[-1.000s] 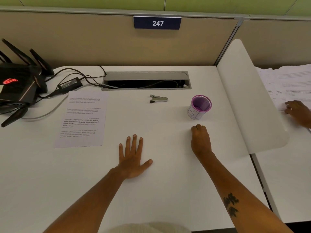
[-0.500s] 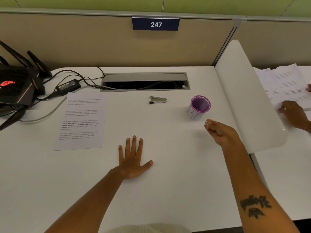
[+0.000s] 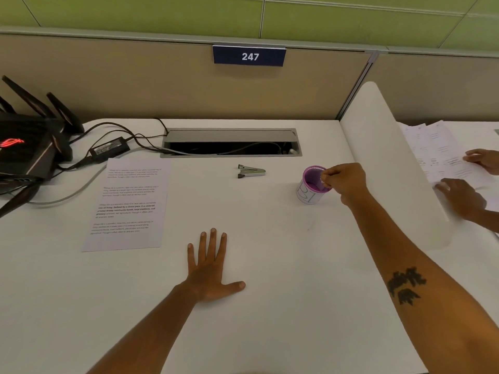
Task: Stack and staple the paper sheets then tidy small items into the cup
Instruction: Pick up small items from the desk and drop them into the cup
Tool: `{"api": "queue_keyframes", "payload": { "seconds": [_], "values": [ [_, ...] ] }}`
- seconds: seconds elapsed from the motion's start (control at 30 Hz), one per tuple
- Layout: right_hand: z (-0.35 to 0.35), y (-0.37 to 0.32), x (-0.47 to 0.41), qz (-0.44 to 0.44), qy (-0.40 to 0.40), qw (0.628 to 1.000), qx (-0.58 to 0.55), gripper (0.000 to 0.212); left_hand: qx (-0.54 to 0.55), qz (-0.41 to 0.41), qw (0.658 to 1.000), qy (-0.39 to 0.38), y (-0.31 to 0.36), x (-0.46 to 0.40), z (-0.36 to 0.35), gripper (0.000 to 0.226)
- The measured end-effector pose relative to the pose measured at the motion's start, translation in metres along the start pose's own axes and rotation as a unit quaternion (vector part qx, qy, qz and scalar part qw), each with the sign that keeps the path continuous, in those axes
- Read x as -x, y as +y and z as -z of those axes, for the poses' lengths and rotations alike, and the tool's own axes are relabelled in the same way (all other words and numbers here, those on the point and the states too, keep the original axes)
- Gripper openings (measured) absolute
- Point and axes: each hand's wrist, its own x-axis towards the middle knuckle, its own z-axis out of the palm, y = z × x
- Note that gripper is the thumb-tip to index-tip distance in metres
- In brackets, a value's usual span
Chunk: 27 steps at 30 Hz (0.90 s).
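A printed paper stack (image 3: 127, 205) lies flat on the white desk (image 3: 270, 265) at the left. A small silver staple remover (image 3: 251, 171) lies near the middle back. To the right stands a purple-rimmed mesh cup (image 3: 310, 186). My right hand (image 3: 344, 182) hovers over the cup's right rim, its fingertips pinched together on something tiny that I cannot make out. Fingers spread, my left hand (image 3: 210, 268) rests palm-down on the desk in front of me, holding nothing.
A black router (image 3: 27, 147) with antennas, a power brick (image 3: 109, 149) and cables fill the back left. A cable slot (image 3: 232, 143) runs along the back. A white divider (image 3: 391, 163) bounds the right side; beyond it another person's hands (image 3: 461, 197) handle papers.
My right hand lifted from the desk in front of the cup, closed into a pinch, and moved up over the cup's rim. My left hand stayed flat.
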Motion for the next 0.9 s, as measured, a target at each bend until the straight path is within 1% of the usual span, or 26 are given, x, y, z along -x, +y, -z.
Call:
{"api": "queue_keyframes", "payload": {
  "seconds": [0.07, 0.17, 0.37, 0.53, 0.63, 0.77, 0.9],
  "values": [
    [0.003, 0.000, -0.002, 0.013, 0.020, 0.996, 0.089, 0.022, -0.003, 0.002, 1.000, -0.005, 0.000, 0.000, 0.001, 0.140],
    [-0.004, -0.005, -0.004, 0.072, 0.014, 0.983, 0.171, 0.023, -0.001, 0.001, 1.000, -0.005, 0.000, 0.000, 0.001, 0.140],
    [-0.002, -0.003, -0.016, 0.101, -0.022, 0.962, 0.252, 0.027, 0.006, -0.001, 1.000, -0.007, 0.001, 0.001, 0.002, 0.140],
    [0.000, -0.001, -0.017, 0.141, -0.011, 0.955, 0.261, 0.024, -0.001, 0.002, 1.000, -0.017, 0.001, 0.001, 0.004, 0.140],
    [0.001, 0.001, -0.015, 0.155, -0.009, 0.955, 0.252, 0.024, 0.000, 0.002, 1.000, -0.015, 0.002, 0.002, 0.004, 0.141],
    [0.003, 0.004, -0.013, 0.199, 0.010, 0.952, 0.231, 0.019, 0.013, -0.001, 1.000, -0.009, 0.002, 0.002, 0.004, 0.141],
    [0.005, 0.007, -0.013, 0.199, -0.007, 0.950, 0.241, 0.024, 0.014, -0.002, 1.000, -0.005, 0.001, 0.002, 0.003, 0.141]
  ]
}}
